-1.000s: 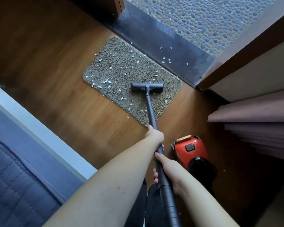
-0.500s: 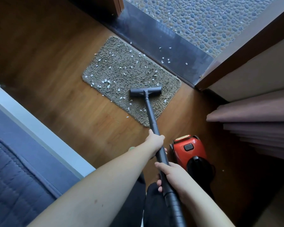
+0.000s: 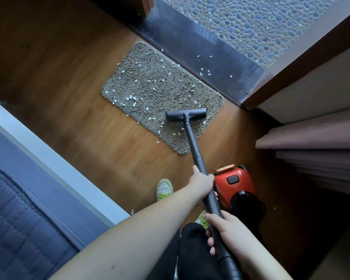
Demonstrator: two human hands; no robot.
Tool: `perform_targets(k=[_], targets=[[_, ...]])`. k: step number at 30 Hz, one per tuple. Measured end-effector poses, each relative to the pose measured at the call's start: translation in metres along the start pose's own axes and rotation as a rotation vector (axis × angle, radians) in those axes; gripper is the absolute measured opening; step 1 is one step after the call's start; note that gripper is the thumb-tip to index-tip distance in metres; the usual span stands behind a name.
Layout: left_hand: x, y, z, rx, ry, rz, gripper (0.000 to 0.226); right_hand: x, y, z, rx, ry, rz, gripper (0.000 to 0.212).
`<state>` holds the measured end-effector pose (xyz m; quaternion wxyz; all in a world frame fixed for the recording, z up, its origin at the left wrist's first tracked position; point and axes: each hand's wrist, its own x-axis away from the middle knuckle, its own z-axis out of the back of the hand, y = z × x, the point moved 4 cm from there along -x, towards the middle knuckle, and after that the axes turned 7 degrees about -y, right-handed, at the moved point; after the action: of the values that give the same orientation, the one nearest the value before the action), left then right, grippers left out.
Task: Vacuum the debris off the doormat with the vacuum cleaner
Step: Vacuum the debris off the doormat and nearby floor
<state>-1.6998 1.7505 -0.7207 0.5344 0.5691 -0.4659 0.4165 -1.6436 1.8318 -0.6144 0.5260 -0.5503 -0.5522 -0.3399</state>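
On doormat (image 3: 150, 87), unlabelled nozzle (image 3: 186, 114); no legible writing.

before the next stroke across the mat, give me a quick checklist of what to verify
1. Left hand grips the wand: ok.
2. Right hand holds the wand lower down: ok.
3. Floor head sits on the doormat: ok.
4. Mat cleared: not ok, white debris lies across its left and far parts.
5. Strays off the mat: not ok, bits on the dark threshold and wood floor.
6. Red canister running: cannot tell.
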Motion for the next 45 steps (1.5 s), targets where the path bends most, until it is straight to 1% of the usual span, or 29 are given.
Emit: perform_targets(k=[2,4,5,7,8,9,11,14,17,18,24,27,29,32,34,37,42,43,45], targets=[[0.004,0.012,0.001,-0.008,0.022,-0.011,0.070,-0.005,-0.008,-0.002,0.020,0.002,0.012,0.014],[-0.012,0.018,0.010,0.009,0.022,-0.029,0.069,-0.011,-0.018,-0.004,0.018,0.003,0.012,0.014],[-0.017,0.022,0.012,-0.001,0.022,-0.011,0.070,-0.015,-0.023,-0.005,-0.004,-0.003,0.008,0.014],[-0.090,-0.001,0.021,-0.024,0.076,-0.008,0.077,-0.022,-0.031,-0.009,-0.077,-0.020,-0.010,0.013],[-0.083,0.005,0.018,-0.068,0.074,0.013,0.082,-0.025,-0.034,-0.011,-0.115,-0.028,-0.022,0.013],[-0.081,0.008,0.017,-0.063,0.073,0.025,0.083,-0.028,-0.035,-0.013,-0.147,-0.035,-0.030,0.013],[-0.074,0.016,0.021,-0.083,0.047,0.023,0.079,-0.031,-0.035,-0.014,-0.188,-0.040,-0.033,0.014],[-0.044,0.028,0.022,-0.040,0.029,0.035,0.079,-0.030,-0.031,-0.012,-0.212,-0.035,-0.023,0.017],[-0.029,0.029,0.019,-0.005,0.004,0.018,0.057,-0.027,-0.027,-0.009,-0.204,-0.029,-0.021,0.018],[-0.024,0.029,0.018,-0.007,0.001,0.022,0.055,-0.026,-0.025,-0.008,-0.194,-0.027,-0.020,0.019],[-0.013,0.018,0.011,0.012,-0.018,0.044,0.063,-0.016,-0.015,-0.003,-0.151,-0.028,-0.038,0.020],[-0.012,0.007,0.008,0.001,-0.011,0.035,0.069,-0.011,-0.005,-0.001,-0.122,-0.018,-0.039,0.017],[0.003,0.007,0.000,-0.015,-0.020,0.052,0.074,-0.007,0.000,0.001,-0.072,-0.009,-0.034,0.015],[0.026,0.004,-0.017,-0.095,-0.053,-0.030,0.066,0.001,0.008,0.006,0.013,-0.017,-0.043,0.010],[0.032,-0.003,-0.020,-0.100,-0.032,-0.033,0.066,0.005,0.013,0.010,0.059,-0.024,-0.057,0.009],[0.005,-0.016,-0.013,-0.140,0.007,0.027,0.077,0.006,0.015,0.013,0.103,-0.017,-0.064,0.009],[-0.019,-0.008,-0.009,-0.116,0.012,-0.024,0.084,-0.001,-0.002,0.013,0.096,-0.038,-0.023,0.006],[-0.029,-0.004,-0.007,-0.122,0.014,-0.036,0.086,-0.003,-0.007,0.012,0.089,-0.039,-0.014,0.005],[-0.065,-0.003,-0.002,-0.134,0.065,-0.056,0.089,-0.009,-0.018,0.010,0.063,-0.037,-0.003,0.006]])
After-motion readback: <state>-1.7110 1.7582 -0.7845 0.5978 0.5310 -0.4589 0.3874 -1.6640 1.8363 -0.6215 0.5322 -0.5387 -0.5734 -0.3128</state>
